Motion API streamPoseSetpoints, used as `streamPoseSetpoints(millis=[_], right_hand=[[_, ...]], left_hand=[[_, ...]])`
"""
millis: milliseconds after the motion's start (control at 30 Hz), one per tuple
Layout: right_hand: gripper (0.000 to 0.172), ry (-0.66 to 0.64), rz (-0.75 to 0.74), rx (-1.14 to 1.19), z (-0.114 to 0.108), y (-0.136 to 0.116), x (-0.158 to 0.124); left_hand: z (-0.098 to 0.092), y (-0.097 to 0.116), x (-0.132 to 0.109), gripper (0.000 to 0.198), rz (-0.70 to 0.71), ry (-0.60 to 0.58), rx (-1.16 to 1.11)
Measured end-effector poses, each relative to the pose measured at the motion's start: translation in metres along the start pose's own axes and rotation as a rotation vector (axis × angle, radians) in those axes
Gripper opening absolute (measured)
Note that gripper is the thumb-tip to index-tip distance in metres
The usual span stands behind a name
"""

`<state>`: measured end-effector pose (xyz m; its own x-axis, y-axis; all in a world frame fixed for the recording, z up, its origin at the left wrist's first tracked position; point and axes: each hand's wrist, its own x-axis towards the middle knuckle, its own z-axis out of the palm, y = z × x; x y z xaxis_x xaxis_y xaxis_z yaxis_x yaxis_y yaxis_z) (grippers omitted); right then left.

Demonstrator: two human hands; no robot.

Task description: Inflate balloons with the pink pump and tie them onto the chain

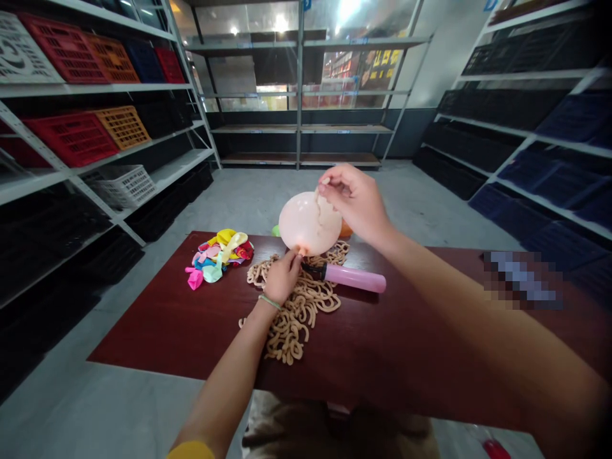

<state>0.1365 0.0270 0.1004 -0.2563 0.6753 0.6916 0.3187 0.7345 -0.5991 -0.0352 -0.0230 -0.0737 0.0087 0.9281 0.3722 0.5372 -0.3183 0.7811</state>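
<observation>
An inflated pale pink balloon [301,220] is held up above the table, its neck pinched in the fingers of my left hand [282,277]. My right hand [356,204] is raised at the balloon's upper right, thumb and fingers closed on one end of a thin beige cord [319,207]. The cord dangles in front of the balloon's side. Beneath my left hand spreads a loose heap of beige cord loops [301,312]. A pink hand pump [356,278] with a black end lies across the heap, just right of my left hand.
A pile of uninflated coloured balloons [222,252] lies on the left of the dark red table [191,325]. Green and orange bits peek out behind the inflated balloon. A blurred-out item [523,277] lies at the right. Shelves with crates [71,137] stand around.
</observation>
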Motion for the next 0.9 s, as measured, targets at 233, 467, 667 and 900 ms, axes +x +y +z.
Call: streamPoseSetpoints(millis=[233,467,667,900], right_hand=[[0.009,-0.030,0.047,0.119,0.037,0.007,0.015],[0.012,-0.078,0.157,-0.044,0.060,0.026,-0.053],[0.019,-0.065,0.211,-0.074,0.059,0.026,-0.085],[0.024,0.088,0.460,0.273,0.070,0.043,-0.125]], left_hand=[[0.005,-0.001,-0.004,0.030,0.064,0.012,0.265],[-0.004,0.007,0.000,0.026,0.156,0.215,0.387],[-0.006,0.014,0.000,0.022,0.204,0.249,0.231],[-0.007,0.008,0.005,0.028,0.034,0.198,-0.033]])
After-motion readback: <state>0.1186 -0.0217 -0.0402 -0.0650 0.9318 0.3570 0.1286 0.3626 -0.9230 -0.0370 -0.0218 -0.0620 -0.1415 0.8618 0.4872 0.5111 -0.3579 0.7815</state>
